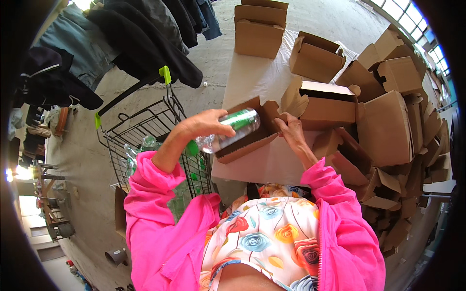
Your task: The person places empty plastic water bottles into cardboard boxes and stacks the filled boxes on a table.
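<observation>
My left hand (206,123) is wrapped round a clear bottle (246,127) with a green label. The bottle lies tilted, its neck toward the lower left and its base over an open cardboard box (250,149) on the table. With bent fingers, my right hand (292,130) pinches the upper right edge of that box, by its flap. Shadow hides much of the box's inside. To the left, a black wire shopping cart (145,112) with green corner pieces holds several clear and green bottles (149,142), partly covered by my pink sleeve.
More open cardboard boxes (332,107) stand on the pale-covered table (247,77). A tall heap of brown boxes (386,123) fills the right side. Dark clothes (145,36) hang at the upper left. On the floor at the lower left lies a grey cylinder (115,257).
</observation>
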Motion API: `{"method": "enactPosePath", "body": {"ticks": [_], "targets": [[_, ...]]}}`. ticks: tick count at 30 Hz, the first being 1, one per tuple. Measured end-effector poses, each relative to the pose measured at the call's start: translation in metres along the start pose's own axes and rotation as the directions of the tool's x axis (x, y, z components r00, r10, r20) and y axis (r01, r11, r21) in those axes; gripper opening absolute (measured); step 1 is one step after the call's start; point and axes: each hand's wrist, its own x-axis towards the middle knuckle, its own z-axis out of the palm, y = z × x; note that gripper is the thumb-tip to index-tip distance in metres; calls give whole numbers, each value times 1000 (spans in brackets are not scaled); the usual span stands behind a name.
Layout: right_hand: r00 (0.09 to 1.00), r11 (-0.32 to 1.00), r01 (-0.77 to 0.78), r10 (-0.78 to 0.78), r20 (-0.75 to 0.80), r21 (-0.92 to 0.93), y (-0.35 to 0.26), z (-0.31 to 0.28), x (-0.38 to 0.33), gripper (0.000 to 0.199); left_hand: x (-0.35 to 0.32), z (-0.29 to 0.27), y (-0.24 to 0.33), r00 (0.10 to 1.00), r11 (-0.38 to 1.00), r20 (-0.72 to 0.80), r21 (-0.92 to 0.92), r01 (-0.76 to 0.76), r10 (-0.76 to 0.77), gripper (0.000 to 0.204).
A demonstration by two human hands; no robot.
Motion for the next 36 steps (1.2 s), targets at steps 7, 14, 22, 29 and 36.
{"method": "enactPosePath", "body": {"ticks": [7,14,22,29,36], "targets": [[991,987,130,-126,42,-91,23,-1,14,17,34,8,-8,927,983,-337,-130,127,-164,85],[998,999,0,-3,66,47,23,-9,18,18,48,63,-19,847,951,-453,255,-177,279,68],[990,989,-71,54,131,133,32,-10,19,26,56,90,-60,922,842,-179,494,-218,344,72],[996,993,10,-19,84,117,25,-9,12,21,98,101,-77,984,784,-52,613,-104,171,76],[991,993,99,-105,80,70,24,-7,1,22,102,116,-96,927,805,-178,565,-179,331,62]]}}
